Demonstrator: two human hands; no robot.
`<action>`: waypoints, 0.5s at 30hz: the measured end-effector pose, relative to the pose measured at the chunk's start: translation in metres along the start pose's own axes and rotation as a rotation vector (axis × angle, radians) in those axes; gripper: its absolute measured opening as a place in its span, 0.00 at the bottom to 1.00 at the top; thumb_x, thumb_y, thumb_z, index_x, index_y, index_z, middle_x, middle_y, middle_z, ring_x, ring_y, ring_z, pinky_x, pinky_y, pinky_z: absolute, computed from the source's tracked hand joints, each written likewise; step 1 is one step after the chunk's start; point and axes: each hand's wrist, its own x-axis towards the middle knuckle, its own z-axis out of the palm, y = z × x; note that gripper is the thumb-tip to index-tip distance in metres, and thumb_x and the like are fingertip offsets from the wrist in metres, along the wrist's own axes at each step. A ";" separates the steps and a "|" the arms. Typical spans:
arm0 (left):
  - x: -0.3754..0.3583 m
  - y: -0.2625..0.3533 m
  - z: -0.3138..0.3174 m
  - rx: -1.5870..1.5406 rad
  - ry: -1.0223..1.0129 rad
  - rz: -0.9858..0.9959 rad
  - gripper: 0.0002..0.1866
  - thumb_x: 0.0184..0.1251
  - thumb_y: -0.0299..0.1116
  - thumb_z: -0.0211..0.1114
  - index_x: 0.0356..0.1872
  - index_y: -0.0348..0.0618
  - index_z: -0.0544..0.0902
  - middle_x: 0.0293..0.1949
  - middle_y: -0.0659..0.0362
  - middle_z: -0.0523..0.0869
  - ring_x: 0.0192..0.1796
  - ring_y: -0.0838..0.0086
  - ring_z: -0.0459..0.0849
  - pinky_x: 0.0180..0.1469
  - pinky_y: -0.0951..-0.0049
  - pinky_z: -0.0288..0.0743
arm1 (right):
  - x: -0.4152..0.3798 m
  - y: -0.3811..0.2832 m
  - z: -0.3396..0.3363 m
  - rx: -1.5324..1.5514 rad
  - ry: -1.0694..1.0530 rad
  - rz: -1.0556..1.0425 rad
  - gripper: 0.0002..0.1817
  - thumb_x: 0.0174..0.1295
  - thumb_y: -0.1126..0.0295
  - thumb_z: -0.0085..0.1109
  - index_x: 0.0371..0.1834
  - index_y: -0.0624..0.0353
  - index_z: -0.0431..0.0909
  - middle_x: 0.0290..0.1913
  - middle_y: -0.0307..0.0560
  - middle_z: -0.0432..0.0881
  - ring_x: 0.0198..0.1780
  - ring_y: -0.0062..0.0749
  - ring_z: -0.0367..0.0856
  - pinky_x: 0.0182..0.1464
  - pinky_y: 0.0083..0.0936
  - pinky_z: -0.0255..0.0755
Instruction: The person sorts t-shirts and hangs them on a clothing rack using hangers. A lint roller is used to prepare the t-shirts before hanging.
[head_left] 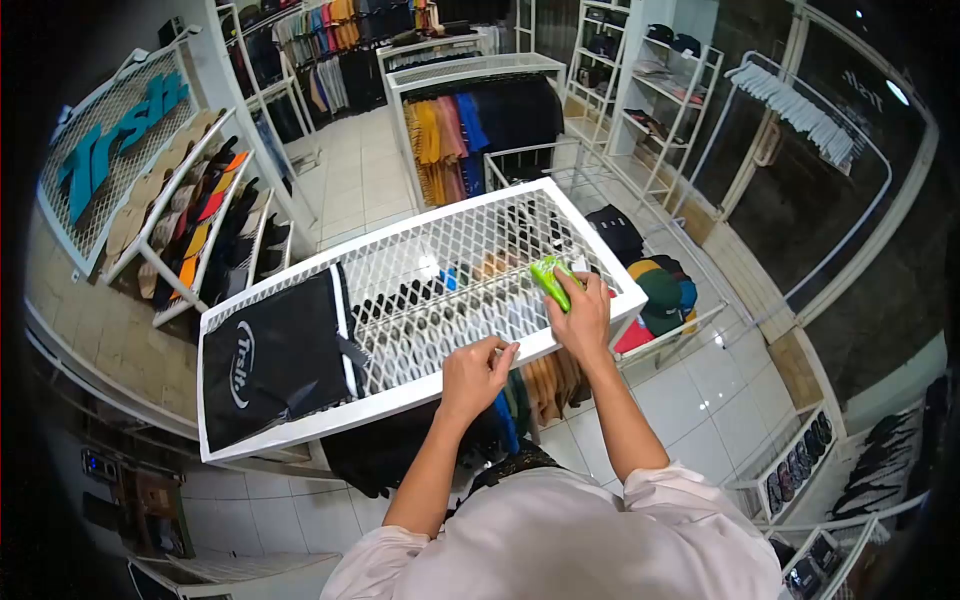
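Observation:
My right hand (583, 318) is closed around a small bright green object (552, 280) with pale marks, whose kind I cannot make out. It rests on or just over the right part of the white mesh rack top (430, 330). My left hand (478, 380) lies at the rack's near edge, fingers loosely curled, thumb apart, with nothing visible in it. At the rack's left end lies a black bag (270, 365) with white lettering and a white strip along its right side. Through the mesh, rows of hangers and clothes show below.
Caps (660, 300) sit on a low rack to the right. Dark clothes (390, 450) hang under the near edge. A cap shelf (190, 225) stands at left, another clothes rack (475, 75) beyond. A rail of white hangers (800, 105) stands at upper right.

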 end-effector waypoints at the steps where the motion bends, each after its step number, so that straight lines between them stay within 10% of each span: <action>1: 0.005 0.000 0.010 0.030 -0.008 0.007 0.15 0.70 0.43 0.72 0.33 0.42 0.90 0.18 0.54 0.84 0.23 0.60 0.85 0.28 0.63 0.76 | 0.003 0.011 0.002 -0.058 0.073 0.043 0.28 0.58 0.67 0.74 0.64 0.54 0.84 0.54 0.56 0.79 0.57 0.54 0.75 0.61 0.47 0.70; 6: 0.018 0.007 0.027 0.010 0.120 -0.119 0.14 0.70 0.43 0.71 0.32 0.43 0.90 0.16 0.55 0.82 0.21 0.60 0.84 0.27 0.63 0.75 | 0.009 0.040 0.014 0.003 0.066 0.139 0.31 0.59 0.60 0.74 0.68 0.49 0.82 0.62 0.57 0.76 0.64 0.54 0.72 0.67 0.48 0.65; 10: 0.004 -0.004 0.019 -0.272 0.109 -0.191 0.11 0.71 0.35 0.74 0.36 0.36 0.90 0.18 0.62 0.80 0.21 0.83 0.73 0.26 0.77 0.66 | -0.004 0.017 0.003 -0.054 0.190 0.045 0.32 0.61 0.57 0.73 0.70 0.50 0.80 0.71 0.58 0.71 0.71 0.55 0.67 0.72 0.52 0.56; 15: -0.040 -0.012 -0.035 -0.374 0.116 -0.335 0.09 0.73 0.32 0.72 0.39 0.34 0.90 0.21 0.68 0.80 0.25 0.88 0.71 0.28 0.81 0.64 | -0.037 -0.042 -0.006 0.179 0.237 -0.043 0.27 0.60 0.67 0.73 0.65 0.56 0.82 0.62 0.53 0.78 0.63 0.52 0.76 0.63 0.47 0.67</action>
